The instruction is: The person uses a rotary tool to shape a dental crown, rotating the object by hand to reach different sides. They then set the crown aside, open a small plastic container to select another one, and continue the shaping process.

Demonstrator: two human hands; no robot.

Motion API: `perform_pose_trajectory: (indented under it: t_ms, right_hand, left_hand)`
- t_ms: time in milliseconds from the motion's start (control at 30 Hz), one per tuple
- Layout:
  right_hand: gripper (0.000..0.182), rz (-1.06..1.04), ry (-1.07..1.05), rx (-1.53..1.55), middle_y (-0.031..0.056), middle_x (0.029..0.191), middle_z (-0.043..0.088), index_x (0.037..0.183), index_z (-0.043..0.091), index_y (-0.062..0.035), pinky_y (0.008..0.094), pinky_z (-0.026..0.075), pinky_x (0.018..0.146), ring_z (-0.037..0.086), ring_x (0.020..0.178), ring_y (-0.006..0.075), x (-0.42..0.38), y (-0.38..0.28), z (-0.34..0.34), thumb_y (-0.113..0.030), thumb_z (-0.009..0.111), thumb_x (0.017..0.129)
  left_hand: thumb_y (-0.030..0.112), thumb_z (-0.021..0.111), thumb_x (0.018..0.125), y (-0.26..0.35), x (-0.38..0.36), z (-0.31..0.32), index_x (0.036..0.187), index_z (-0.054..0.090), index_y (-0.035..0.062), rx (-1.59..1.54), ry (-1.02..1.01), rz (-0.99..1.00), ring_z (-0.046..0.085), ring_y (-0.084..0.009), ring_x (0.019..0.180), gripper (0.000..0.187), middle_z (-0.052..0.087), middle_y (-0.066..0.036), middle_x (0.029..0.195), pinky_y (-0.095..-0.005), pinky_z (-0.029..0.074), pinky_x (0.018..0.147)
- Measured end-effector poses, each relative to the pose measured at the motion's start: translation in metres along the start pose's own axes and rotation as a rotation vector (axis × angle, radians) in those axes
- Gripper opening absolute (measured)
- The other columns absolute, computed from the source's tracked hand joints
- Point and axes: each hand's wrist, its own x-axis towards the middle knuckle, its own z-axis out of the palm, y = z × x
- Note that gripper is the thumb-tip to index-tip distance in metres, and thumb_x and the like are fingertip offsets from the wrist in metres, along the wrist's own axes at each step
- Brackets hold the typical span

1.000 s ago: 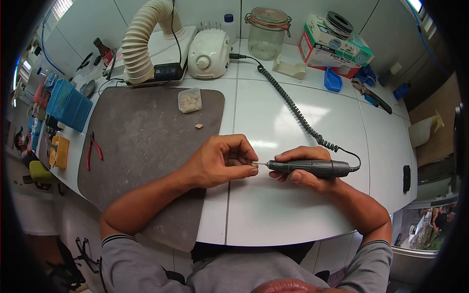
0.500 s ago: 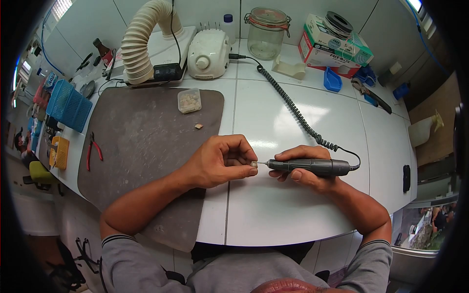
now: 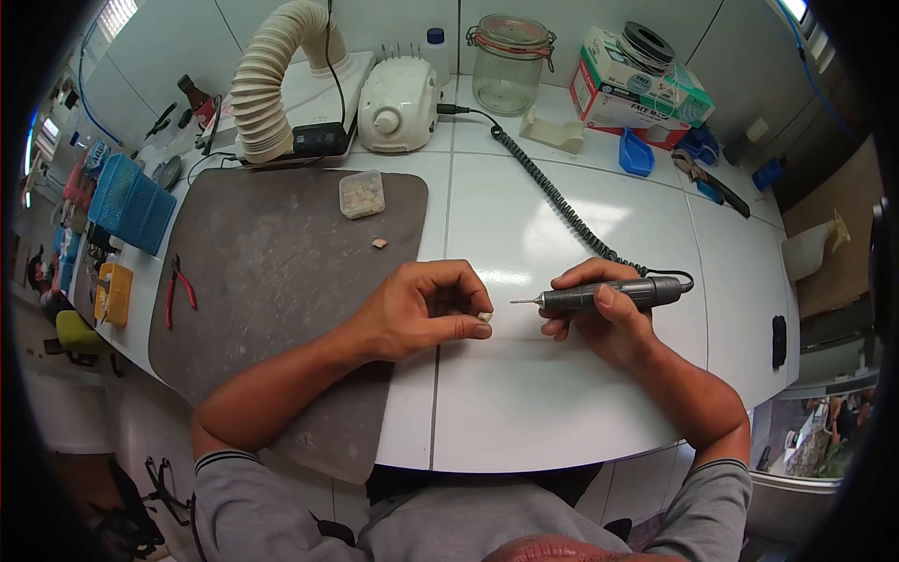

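Observation:
My left hand (image 3: 421,311) pinches a small off-white, tooth-like piece (image 3: 484,317) between thumb and fingertips, over the table beside the mat's right edge. In my right hand (image 3: 611,318) is a dark rotary handpiece (image 3: 618,294), with fingers and thumb wrapped around its body. The thin metal bit (image 3: 524,302) points left toward the small piece, a short gap away from it. A coiled black cord (image 3: 567,213) runs from the handpiece's back end to the white control unit (image 3: 400,105).
A grey-brown mat (image 3: 272,244) carries a clear tub of small pale pieces (image 3: 362,194), a loose beige fragment (image 3: 379,243) and red-handled pliers (image 3: 178,290). Behind stand a ribbed hose (image 3: 262,84), a glass jar (image 3: 508,70) and a face mask box (image 3: 637,98). Blue baskets (image 3: 131,204) sit left.
My right hand has drawn the handpiece back to the right and tilted its rear end up, so the bit has left the small piece. My left hand still pinches that piece, slightly turned.

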Motion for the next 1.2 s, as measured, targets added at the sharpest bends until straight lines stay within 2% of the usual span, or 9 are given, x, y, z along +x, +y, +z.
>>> perform_pose_trajectory:
  t_ms: [67,267,733,1067,1200]
  right_hand:
    - [0.049,0.018,-0.021,0.101,0.0273,0.106,0.073,0.124,0.062,0.0108,0.0376,0.064,0.077,0.078,0.093,0.0321,-0.0001,0.001,-0.0059,-0.032,0.065,0.099]
    - [0.052,0.04,-0.009,-0.006,0.0281,0.098,0.073,0.12,0.064,0.0114,0.0371,0.064,0.074,0.078,0.087,0.0313,-0.001,0.0,-0.0033,-0.036,0.067,0.097]
    - [0.051,0.056,-0.019,-0.01,0.0282,0.1,0.073,0.121,0.063,0.0114,0.0366,0.063,0.074,0.078,0.087,0.0305,-0.0005,-0.0021,-0.0015,-0.034,0.066,0.098]
    - [0.052,0.066,-0.013,-0.032,0.0271,0.1,0.074,0.122,0.064,0.0108,0.0367,0.063,0.074,0.078,0.087,0.03,-0.0003,-0.0028,-0.0014,-0.035,0.068,0.097]
    - [0.05,0.067,0.025,-0.021,0.0284,0.098,0.073,0.117,0.065,0.0079,0.0388,0.066,0.071,0.078,0.082,0.0336,0.0005,-0.0022,0.0012,-0.035,0.071,0.094]
  left_hand:
    - [0.007,0.081,0.092,0.0004,-0.0001,0.0001,0.103,0.068,0.0028,0.013,0.0,0.004,0.069,-0.0116,0.097,0.018,0.072,-0.004,0.1,-0.0292,0.056,0.09]
    - [0.006,0.079,0.094,-0.0032,0.0,0.0014,0.109,0.07,0.002,0.003,-0.009,0.014,0.069,-0.0109,0.097,0.018,0.073,-0.004,0.102,-0.0286,0.056,0.09]
    - [0.005,0.069,0.098,-0.0022,-0.0021,0.0021,0.115,0.068,-0.0006,-0.025,-0.007,0.052,0.069,-0.0111,0.097,0.018,0.072,-0.005,0.102,-0.0276,0.055,0.089]
    - [0.005,0.068,0.096,0.0006,-0.0037,0.0025,0.108,0.069,-0.001,-0.019,0.01,0.044,0.069,-0.0104,0.087,0.014,0.071,-0.005,0.094,-0.0265,0.056,0.078]
    - [0.007,0.069,0.095,-0.0018,-0.0034,0.0038,0.102,0.071,-0.0011,0.055,0.03,0.077,0.068,-0.0092,0.078,0.011,0.071,-0.004,0.086,-0.0262,0.055,0.071]
